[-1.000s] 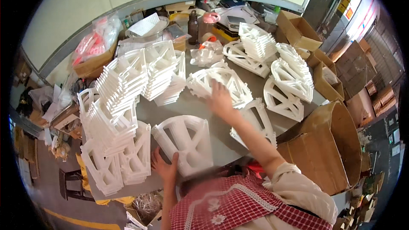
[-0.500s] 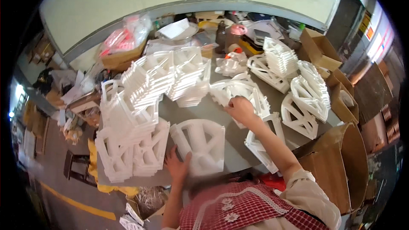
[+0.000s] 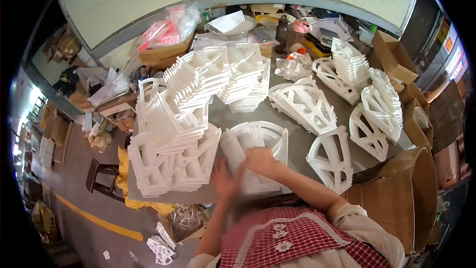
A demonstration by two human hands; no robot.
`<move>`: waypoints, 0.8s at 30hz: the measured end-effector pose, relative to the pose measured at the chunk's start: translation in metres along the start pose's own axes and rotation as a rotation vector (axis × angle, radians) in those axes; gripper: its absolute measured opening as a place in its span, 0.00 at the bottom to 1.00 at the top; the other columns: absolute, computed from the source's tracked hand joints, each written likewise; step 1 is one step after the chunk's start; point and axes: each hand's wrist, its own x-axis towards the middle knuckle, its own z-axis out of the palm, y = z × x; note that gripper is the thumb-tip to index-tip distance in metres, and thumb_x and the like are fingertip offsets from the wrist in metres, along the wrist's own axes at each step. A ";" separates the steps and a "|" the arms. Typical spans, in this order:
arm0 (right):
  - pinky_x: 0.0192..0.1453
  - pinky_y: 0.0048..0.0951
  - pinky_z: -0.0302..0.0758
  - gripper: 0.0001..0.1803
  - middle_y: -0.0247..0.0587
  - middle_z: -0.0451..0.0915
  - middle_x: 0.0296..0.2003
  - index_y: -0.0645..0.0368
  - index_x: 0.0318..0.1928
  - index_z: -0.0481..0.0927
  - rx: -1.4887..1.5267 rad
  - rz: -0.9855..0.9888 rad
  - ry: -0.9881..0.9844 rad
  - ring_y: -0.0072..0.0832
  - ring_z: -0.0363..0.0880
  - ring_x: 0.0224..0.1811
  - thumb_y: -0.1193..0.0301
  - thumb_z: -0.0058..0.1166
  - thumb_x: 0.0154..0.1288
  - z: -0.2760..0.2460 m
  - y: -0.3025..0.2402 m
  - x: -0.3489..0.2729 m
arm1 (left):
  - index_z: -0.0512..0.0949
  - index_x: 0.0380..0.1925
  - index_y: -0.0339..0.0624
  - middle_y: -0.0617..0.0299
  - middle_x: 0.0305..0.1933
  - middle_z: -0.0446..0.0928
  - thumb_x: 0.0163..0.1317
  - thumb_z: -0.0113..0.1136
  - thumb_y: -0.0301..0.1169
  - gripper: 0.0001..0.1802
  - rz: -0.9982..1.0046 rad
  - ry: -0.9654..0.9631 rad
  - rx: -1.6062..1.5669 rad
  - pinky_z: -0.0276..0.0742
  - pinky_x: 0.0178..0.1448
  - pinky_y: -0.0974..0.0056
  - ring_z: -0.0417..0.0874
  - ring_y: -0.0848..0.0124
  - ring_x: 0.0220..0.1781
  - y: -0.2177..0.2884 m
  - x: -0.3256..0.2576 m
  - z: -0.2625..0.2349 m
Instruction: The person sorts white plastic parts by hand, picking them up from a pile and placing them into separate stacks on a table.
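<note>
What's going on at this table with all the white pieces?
A person is working at a grey table crowded with stacks of white foam pieces. Both hands rest on one fan-shaped white foam frame lying flat at the near edge: the left hand on its lower left, the right hand on its middle. More similar frames lie beyond.

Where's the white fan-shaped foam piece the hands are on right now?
In the head view, the white fan-shaped foam piece lies flat at the grey table's near edge, centre, under both hands, just right of the tall stacks of white foam frames.
</note>
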 end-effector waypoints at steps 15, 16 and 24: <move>0.44 0.48 0.80 0.25 0.49 0.83 0.37 0.56 0.39 0.85 -0.059 -0.080 0.141 0.45 0.84 0.40 0.46 0.51 0.69 -0.034 0.028 0.003 | 0.69 0.65 0.46 0.48 0.67 0.68 0.54 0.66 0.60 0.43 -0.014 -0.078 0.015 0.45 0.75 0.37 0.62 0.45 0.72 -0.003 0.002 0.004; 0.45 0.48 0.80 0.25 0.50 0.83 0.40 0.56 0.43 0.83 -0.039 0.001 0.238 0.45 0.84 0.41 0.46 0.51 0.69 -0.044 0.040 0.005 | 0.69 0.65 0.46 0.48 0.67 0.68 0.54 0.66 0.60 0.44 -0.011 -0.067 0.013 0.45 0.75 0.37 0.61 0.45 0.72 -0.007 0.002 0.003; 0.63 0.44 0.71 0.10 0.47 0.82 0.45 0.59 0.38 0.86 -0.560 0.266 0.343 0.42 0.78 0.54 0.71 0.58 0.56 -0.099 0.179 0.026 | 0.71 0.63 0.47 0.50 0.65 0.70 0.51 0.69 0.58 0.43 -0.006 -0.062 0.020 0.47 0.75 0.39 0.63 0.47 0.71 -0.008 0.005 0.003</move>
